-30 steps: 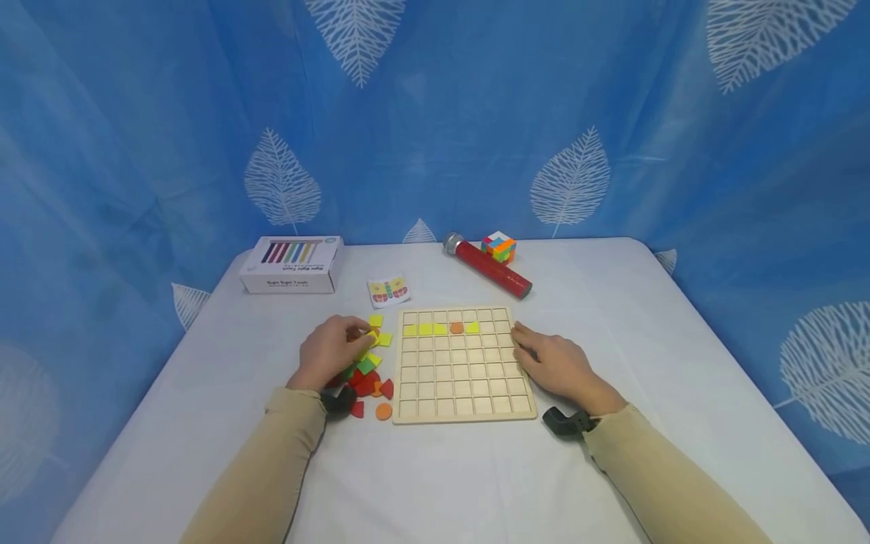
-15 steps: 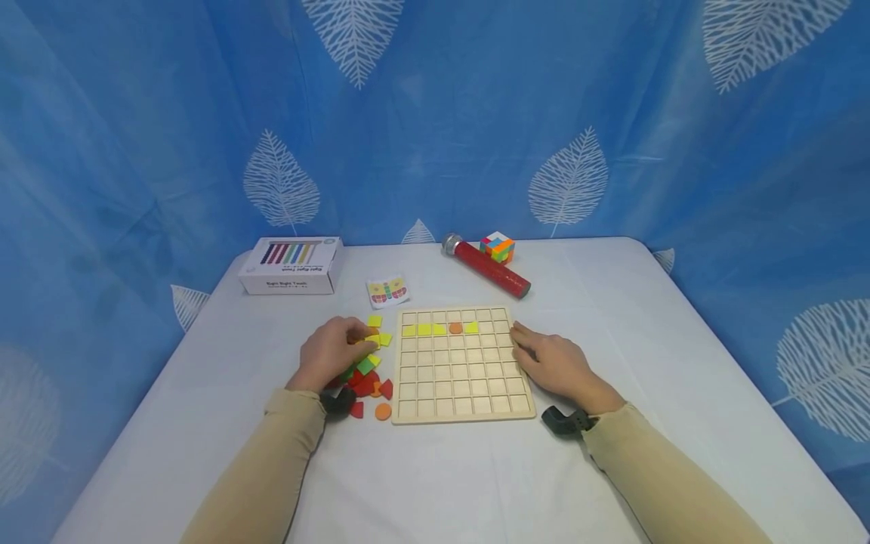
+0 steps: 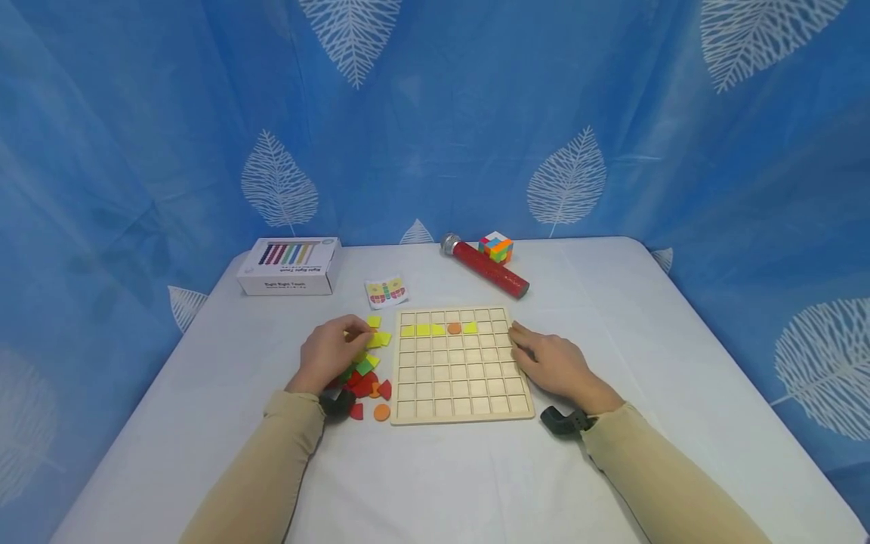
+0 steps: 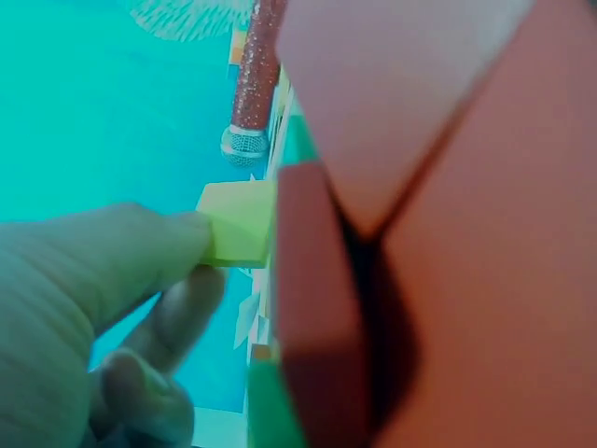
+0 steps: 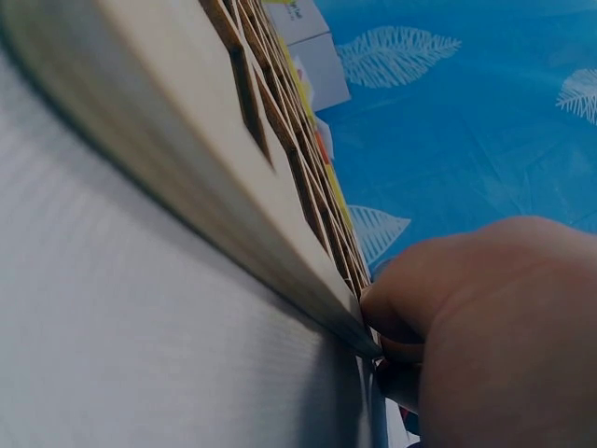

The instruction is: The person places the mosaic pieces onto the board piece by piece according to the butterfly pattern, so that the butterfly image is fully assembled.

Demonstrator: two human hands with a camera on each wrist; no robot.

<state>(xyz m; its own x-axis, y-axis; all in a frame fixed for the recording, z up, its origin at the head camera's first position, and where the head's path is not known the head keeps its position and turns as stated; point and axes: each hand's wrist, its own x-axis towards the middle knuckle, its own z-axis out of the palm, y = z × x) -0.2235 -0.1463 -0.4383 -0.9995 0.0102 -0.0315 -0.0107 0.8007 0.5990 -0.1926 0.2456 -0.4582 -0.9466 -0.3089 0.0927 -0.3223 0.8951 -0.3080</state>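
At the left of the wooden grid board (image 3: 443,408), my left hand (image 3: 329,353) is over a pile of coloured tiles. In the left wrist view, its thumb and finger pinch a square yellow tile (image 4: 241,224). Red pieces (image 4: 322,308) loom large there, close to the camera. More yellow tiles (image 3: 384,338) lie just beyond the fingertips. My right hand (image 3: 553,364) rests by the board's right edge, extended fingers touching its side. One row of the board holds several yellow pieces (image 3: 423,330) and an orange disc (image 3: 454,329).
A butterfly pattern card (image 3: 386,293) lies behind the board, near a white box (image 3: 291,267). Back right are a red microphone (image 3: 489,269) and a puzzle cube (image 3: 496,247). Red pieces (image 3: 367,384) and a loose orange disc (image 3: 382,412) lie left of the board.
My left fingertips have shifted slightly among the yellow tiles, and the tile beside them lies differently. My right hand stays at the board's edge.
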